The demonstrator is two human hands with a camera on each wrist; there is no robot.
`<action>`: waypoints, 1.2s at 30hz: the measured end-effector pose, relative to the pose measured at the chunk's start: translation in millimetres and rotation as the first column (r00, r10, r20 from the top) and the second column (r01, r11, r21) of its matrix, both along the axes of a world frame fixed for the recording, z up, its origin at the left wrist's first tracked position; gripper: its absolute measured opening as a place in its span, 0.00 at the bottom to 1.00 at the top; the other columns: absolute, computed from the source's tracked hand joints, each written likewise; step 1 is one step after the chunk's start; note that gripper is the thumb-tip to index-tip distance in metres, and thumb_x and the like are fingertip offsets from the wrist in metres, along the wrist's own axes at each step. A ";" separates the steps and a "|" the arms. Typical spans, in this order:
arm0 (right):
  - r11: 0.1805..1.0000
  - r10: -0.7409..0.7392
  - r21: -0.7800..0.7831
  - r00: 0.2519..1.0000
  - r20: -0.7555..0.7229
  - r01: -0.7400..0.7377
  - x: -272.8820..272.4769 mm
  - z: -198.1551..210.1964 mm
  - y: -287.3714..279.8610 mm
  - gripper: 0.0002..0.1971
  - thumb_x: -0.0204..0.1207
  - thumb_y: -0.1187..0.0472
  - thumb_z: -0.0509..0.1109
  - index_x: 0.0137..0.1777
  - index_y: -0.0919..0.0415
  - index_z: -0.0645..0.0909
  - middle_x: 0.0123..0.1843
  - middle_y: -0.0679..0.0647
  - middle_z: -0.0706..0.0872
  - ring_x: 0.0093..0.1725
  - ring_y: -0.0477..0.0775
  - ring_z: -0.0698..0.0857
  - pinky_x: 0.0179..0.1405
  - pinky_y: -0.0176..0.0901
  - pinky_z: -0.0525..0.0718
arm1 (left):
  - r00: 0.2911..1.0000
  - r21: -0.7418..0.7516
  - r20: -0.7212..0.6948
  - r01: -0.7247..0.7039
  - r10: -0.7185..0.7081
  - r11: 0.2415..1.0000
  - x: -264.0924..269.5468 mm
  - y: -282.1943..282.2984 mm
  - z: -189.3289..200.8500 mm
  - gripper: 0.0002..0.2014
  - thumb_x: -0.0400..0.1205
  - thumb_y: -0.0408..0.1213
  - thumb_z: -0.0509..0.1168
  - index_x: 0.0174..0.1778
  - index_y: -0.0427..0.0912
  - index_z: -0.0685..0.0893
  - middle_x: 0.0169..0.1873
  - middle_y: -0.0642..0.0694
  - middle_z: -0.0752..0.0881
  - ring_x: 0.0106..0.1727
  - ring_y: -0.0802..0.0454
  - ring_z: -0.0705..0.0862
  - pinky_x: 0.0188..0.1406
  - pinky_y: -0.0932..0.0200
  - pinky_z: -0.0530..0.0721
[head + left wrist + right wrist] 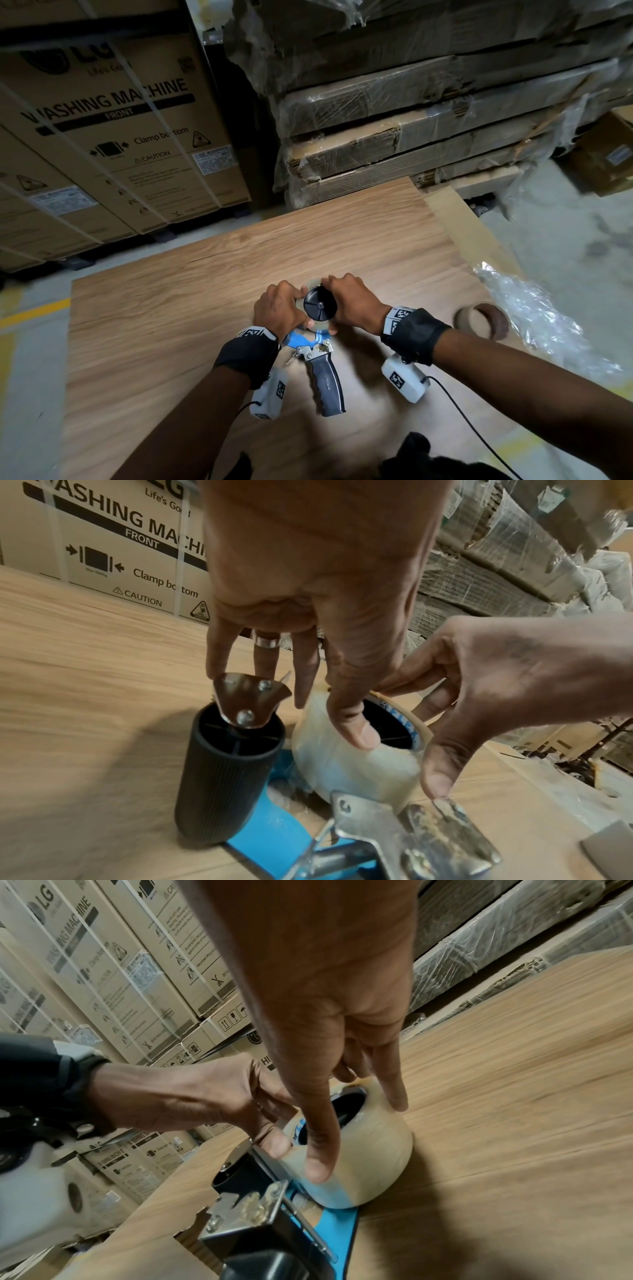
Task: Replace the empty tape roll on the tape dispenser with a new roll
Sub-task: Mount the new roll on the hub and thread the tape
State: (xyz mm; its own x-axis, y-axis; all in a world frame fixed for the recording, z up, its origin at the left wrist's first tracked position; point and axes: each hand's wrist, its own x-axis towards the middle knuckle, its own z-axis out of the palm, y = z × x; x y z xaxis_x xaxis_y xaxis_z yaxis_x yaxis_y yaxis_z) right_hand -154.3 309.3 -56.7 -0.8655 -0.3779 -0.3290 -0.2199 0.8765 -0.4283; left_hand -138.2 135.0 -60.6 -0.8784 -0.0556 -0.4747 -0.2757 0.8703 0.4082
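Observation:
The tape dispenser [322, 370], with a blue frame and a black handle, lies flat on the wooden board [205, 274]. A new clear tape roll [317, 320] sits over its black hub [320, 304]. My left hand [291, 308] grips the roll from the left and my right hand [342, 298] grips it from the right. In the left wrist view my thumb presses the rim of the roll [349, 767], beside the black ribbed roller [226, 772]. In the right wrist view my thumb and fingers straddle the roll [373, 1158] above the blue frame [339, 1223]. The empty cardboard core [481, 320] lies to the right.
Crumpled clear plastic wrap [534, 308] lies at the board's right edge, just past the core. Washing machine cartons [102, 137] stand behind on the left, and wrapped flat boxes [428, 120] are stacked behind on the right. The concrete floor [565, 233] surrounds the board.

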 end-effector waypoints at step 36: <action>0.980 -0.152 -0.113 0.983 0.106 0.164 37.2 -8.6 5.1 0.51 0.68 0.52 0.84 0.88 0.59 0.61 0.84 0.69 0.68 0.84 0.69 0.71 0.79 0.53 0.74 | 0.869 -0.091 -0.466 0.138 -0.164 0.986 69.0 -29.4 7.2 0.20 0.67 0.49 0.77 0.56 0.55 0.91 0.73 0.47 0.78 0.66 0.43 0.79 0.63 0.44 0.81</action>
State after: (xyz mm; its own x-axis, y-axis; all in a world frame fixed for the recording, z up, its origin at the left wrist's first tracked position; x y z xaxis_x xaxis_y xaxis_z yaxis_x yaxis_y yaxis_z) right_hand -117.1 314.5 -65.3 -0.8837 -0.2812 -0.3741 -0.0354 0.8373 -0.5457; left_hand -69.2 105.6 -53.3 -0.9966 0.0827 -0.0037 0.0740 0.9096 0.4089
